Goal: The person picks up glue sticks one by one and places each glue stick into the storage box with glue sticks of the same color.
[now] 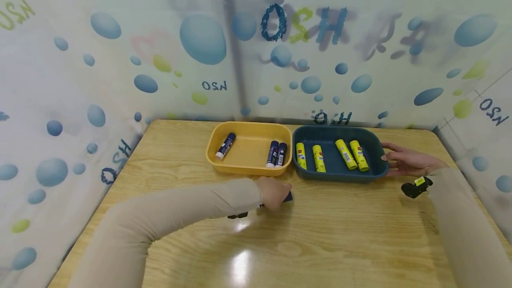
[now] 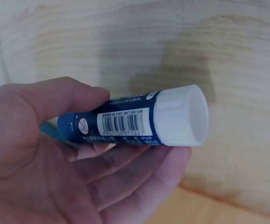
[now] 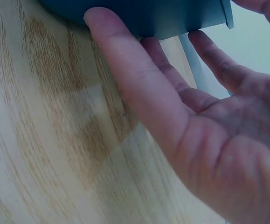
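Observation:
My left hand (image 1: 274, 193) is over the table just in front of the yellow tray, its thumb and fingers gripping a dark blue glue stick (image 2: 125, 119). The stick's white end and barcode label show in the left wrist view. My right hand (image 1: 410, 161) is at the right end of the dark blue tray (image 1: 340, 177). Its fairly straight fingers (image 3: 139, 77) touch the tray's outer wall in the right wrist view. Several yellow glue sticks (image 1: 346, 154) lie in that tray. Three dark blue glue sticks lie in the yellow tray (image 1: 248, 171), one left and two right.
Both trays stand side by side near the back of the wooden table (image 1: 320, 243). Behind them rises a patterned wall covering (image 1: 256, 70) with blue and green spots. Similar covering flanks the table on both sides.

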A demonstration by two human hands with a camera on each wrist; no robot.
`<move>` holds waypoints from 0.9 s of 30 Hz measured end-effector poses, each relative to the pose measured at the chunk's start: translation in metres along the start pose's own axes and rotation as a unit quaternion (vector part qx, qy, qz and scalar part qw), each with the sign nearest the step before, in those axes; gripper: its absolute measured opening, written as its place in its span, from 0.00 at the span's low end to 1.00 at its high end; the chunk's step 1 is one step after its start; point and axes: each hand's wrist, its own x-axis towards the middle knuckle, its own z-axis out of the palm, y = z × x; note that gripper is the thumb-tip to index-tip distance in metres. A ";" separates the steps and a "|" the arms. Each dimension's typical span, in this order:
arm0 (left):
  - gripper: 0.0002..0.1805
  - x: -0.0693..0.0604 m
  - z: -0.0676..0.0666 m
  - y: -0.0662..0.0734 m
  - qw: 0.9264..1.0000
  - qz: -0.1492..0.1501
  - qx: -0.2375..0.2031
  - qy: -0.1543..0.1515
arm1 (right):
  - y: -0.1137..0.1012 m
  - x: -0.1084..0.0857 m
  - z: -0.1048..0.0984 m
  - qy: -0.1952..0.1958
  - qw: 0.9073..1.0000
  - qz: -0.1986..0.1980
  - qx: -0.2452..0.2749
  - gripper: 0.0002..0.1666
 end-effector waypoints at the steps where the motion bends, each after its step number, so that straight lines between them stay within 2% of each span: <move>1: 0.29 -0.002 -0.003 -0.002 1.000 0.005 -0.003 -0.008 | 0.000 0.000 0.000 0.000 1.000 0.000 -0.001 0.25; 5: 0.33 -0.009 -0.013 -0.013 0.999 0.029 0.005 -0.031 | 0.002 0.000 -0.001 -0.006 1.000 -0.002 0.001 0.24; 12: 0.36 -0.023 -0.037 -0.033 0.998 0.013 -0.034 -0.053 | 0.001 0.001 -0.001 -0.014 1.000 -0.005 -0.003 0.23; 23: 0.38 -0.046 -0.078 -0.061 0.997 0.024 -0.068 -0.001 | -0.001 0.000 -0.001 -0.017 1.000 0.002 0.013 0.23; 27: 0.26 -0.051 -0.091 -0.071 0.993 0.050 -0.109 0.019 | 0.000 0.001 -0.002 -0.021 1.000 0.001 0.011 0.23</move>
